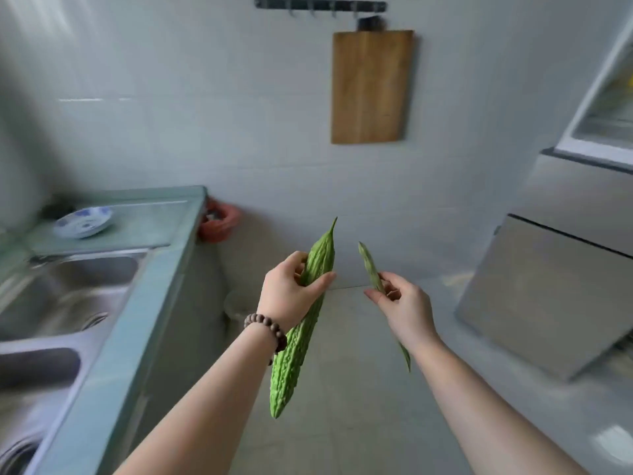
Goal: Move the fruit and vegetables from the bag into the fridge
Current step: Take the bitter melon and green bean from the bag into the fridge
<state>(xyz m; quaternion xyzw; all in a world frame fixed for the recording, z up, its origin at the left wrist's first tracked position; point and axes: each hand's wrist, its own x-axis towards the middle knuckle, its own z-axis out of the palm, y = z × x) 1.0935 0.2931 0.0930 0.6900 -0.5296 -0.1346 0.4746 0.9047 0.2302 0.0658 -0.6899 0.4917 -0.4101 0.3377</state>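
Observation:
My left hand [289, 292], with a bead bracelet on the wrist, grips a long bumpy green bitter gourd [298, 341] around its upper part, its pointed tip up. My right hand [400, 305] pinches a thin green bean pod [370, 267] that runs from above the fingers down behind the wrist. Both are held in mid-air over the floor. The silver fridge [548, 296] stands to the right, with an open door [603, 97] at the upper right. The bag is out of view.
A counter with a steel double sink [68, 289] runs along the left, with a blue-patterned plate [84, 221] on it. A red bin [219, 221] sits in the corner. A wooden cutting board [371, 87] hangs on the tiled wall.

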